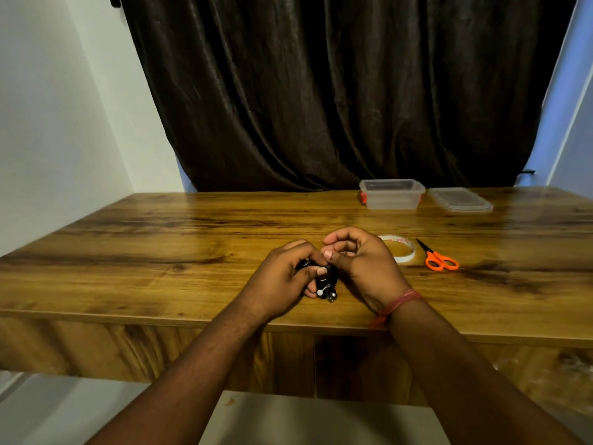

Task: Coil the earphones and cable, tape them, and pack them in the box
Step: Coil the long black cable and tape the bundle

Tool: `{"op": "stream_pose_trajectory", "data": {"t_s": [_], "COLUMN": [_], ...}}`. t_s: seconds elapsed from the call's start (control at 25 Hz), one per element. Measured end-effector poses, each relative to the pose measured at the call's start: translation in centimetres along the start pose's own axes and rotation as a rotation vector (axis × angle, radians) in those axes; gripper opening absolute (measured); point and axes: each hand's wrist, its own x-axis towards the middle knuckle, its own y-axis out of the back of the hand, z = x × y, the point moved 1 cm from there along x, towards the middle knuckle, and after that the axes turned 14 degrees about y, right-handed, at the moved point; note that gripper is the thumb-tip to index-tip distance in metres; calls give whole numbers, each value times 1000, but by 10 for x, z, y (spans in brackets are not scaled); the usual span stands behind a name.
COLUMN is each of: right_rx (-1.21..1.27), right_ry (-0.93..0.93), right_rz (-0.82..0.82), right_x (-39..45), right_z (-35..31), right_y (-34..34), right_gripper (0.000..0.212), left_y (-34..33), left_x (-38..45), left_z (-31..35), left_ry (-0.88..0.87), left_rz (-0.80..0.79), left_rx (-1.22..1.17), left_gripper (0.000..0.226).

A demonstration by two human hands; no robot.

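- Left hand (282, 274) curled round black coiled earphones with silver earbuds (324, 285), held low over near edge of brown wooden table (160, 239).
- Right hand (359, 261) pinching at top of coil; whether on cable or tape cannot be told.
- Risk: coil springing loose if pinch slackens before taping.
- Risk: earbuds dangling near table edge; possible drop to floor.
- White tape roll (401, 248) and orange-handled scissors (438, 256) just right of hands.
- Open room toward clear plastic box (391, 195), lid (460, 199) beside.
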Motion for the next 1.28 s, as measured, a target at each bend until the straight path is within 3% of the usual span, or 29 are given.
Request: {"op": "stream_pose_trajectory", "data": {"t_s": [0.24, 0.6, 0.92, 1.08, 1.28], "right_rx": [120, -401, -413, -544, -678], "right_ry": [-10, 340, 404, 501, 593], "right_rz": [52, 7, 13, -78, -171], "right_x": [1, -1, -5, -8, -10], "right_z": [0, 1, -7, -9, -8], "right_y": [2, -11, -12, -15, -19], "right_gripper": [30, 38, 38, 35, 47], "left_y": [-1, -1, 2, 2, 5], "left_x": [1, 7, 10, 12, 15], "left_z": [0, -9, -15, -16, -19], "left_ry": [-4, 248, 235, 258, 312], "left_rz": [19, 66, 6, 43, 8], "left_rx": [64, -230, -457, -456, -534], "left_gripper": [2, 9, 11, 12, 14]}}
